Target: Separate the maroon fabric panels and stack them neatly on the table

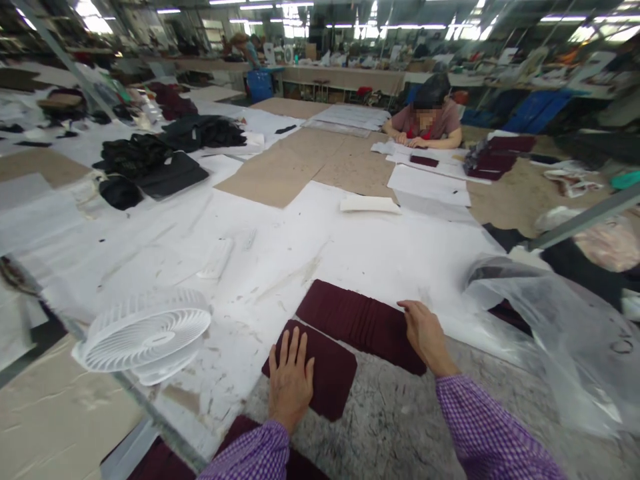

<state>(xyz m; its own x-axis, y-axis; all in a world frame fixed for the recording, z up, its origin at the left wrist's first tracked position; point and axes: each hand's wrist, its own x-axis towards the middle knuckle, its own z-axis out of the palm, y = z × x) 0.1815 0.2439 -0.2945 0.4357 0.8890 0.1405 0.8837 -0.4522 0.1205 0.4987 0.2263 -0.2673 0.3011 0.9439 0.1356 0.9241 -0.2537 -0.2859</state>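
My left hand [291, 377] lies flat, fingers stretched out, on a small dark maroon fabric piece [330, 370] with rounded corners on the table. My right hand [426, 333] rests with fingers extended on the right end of a fanned row of several maroon fabric pieces [350, 317] just beyond it. Both sleeves are purple checked. More maroon fabric [160, 463] shows at the bottom edge near me.
A white fan [145, 332] lies on the table to the left. A clear plastic bag [555, 327] sits at the right. Black fabric piles [150, 160] lie far left. A person [427, 120] sits across the table with maroon pieces [500, 160] and white paper sheets [430, 183].
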